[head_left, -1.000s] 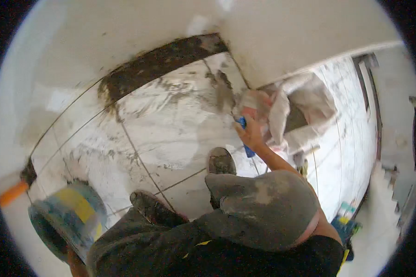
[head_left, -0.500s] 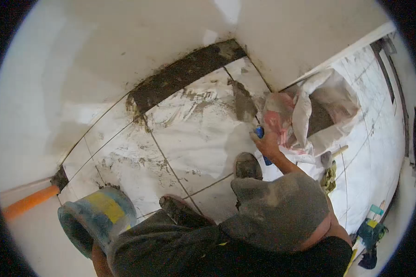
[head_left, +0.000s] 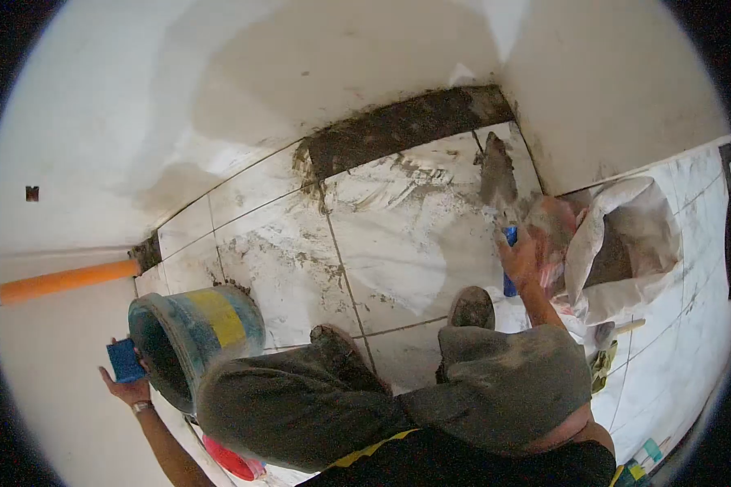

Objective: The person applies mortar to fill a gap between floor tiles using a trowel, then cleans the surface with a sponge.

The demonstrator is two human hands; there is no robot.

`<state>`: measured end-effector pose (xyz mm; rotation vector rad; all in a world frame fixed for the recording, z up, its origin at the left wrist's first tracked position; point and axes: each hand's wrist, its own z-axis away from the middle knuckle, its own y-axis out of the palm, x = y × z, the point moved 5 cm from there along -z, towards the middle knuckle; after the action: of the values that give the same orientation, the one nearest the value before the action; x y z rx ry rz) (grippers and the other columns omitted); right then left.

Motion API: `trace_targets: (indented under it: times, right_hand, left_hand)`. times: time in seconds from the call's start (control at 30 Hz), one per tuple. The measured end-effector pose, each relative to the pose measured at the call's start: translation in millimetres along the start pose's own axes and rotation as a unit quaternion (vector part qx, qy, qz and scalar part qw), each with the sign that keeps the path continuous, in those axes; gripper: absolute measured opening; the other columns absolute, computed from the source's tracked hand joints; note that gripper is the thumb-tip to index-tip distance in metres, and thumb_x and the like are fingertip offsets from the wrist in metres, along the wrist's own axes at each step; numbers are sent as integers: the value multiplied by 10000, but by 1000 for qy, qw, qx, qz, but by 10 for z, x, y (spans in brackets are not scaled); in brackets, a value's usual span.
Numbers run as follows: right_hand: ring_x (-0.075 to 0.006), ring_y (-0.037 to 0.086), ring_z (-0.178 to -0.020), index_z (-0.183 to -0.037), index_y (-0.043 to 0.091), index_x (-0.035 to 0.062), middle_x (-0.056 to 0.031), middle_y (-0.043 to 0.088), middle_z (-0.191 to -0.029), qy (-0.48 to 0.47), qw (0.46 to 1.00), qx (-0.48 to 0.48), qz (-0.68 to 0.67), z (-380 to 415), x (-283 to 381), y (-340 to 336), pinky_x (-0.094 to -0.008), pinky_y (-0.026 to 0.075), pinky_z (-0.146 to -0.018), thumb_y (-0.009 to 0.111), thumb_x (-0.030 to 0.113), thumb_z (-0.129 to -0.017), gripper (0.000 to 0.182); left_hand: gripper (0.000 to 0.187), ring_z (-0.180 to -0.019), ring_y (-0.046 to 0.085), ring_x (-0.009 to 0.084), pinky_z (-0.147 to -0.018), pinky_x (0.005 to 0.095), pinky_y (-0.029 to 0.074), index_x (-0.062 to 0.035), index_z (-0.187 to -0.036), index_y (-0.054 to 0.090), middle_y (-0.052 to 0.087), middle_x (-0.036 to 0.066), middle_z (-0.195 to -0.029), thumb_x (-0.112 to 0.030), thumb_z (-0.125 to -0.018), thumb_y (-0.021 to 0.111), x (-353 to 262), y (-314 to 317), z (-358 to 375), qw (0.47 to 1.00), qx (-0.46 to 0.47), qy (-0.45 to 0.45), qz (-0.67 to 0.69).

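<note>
My right hand point(head_left: 521, 258) is closed round the blue handle point(head_left: 510, 280) of a trowel, whose mortar-smeared blade point(head_left: 497, 170) points toward the wall corner over the floor tiles. Just right of that hand is an open sack point(head_left: 581, 260) with grey powder inside. At the left, my left hand point(head_left: 130, 388) holds a blue sponge point(head_left: 125, 360), a rectangular block, beside the mouth of a tipped bucket point(head_left: 196, 329). The bucket is teal with a yellow patch and lies on its side against my leg.
A dark untiled strip point(head_left: 410, 130) runs along the wall base. An orange pipe point(head_left: 69, 282) sticks out at the left. A wooden-handled tool point(head_left: 628, 326) and a crumpled cloth point(head_left: 602, 365) lie right of my knee. A red container point(head_left: 229, 458) is partly hidden by my leg.
My left hand has come into sight from behind the bucket, with the blue sponge in it. The view has swung left. My right hand keeps the trowel near the sack.
</note>
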<state>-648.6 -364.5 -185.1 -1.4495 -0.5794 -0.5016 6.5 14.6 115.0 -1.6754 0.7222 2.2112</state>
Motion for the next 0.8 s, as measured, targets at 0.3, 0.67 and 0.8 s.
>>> trace_targets:
  times: [0.3,0.67,0.8]
  right_hand:
    - [-325,574,-633,-1049,553,-21,-181,592,-702,20,994,-6,-108,297,-344,280,-438,459,-627,660,298,-802,418]
    - [-397,612,-806,-1138,536,14,-232,625,-869,79,991,62,-91,327,-412,323,-450,479,-724,643,351,-807,484]
    - [-395,613,-780,-1122,539,9,-229,623,-849,79,990,71,-90,304,-402,292,-453,478,-709,647,351,-803,479]
  left_hand:
    - [546,-873,633,216,-699,314,549,-87,-1356,399,596,138,-1121,-311,-885,560,867,2718,-1113,875,323,-185,-310]
    - [499,-933,630,297,-812,383,507,-68,-1107,623,652,146,-1050,-351,-713,742,3771,4873,-2200,474,434,316,-698]
    - [536,-983,621,315,-858,404,490,-73,-1128,614,642,193,-1062,-395,-719,741,3636,5141,-1720,644,382,296,-594]
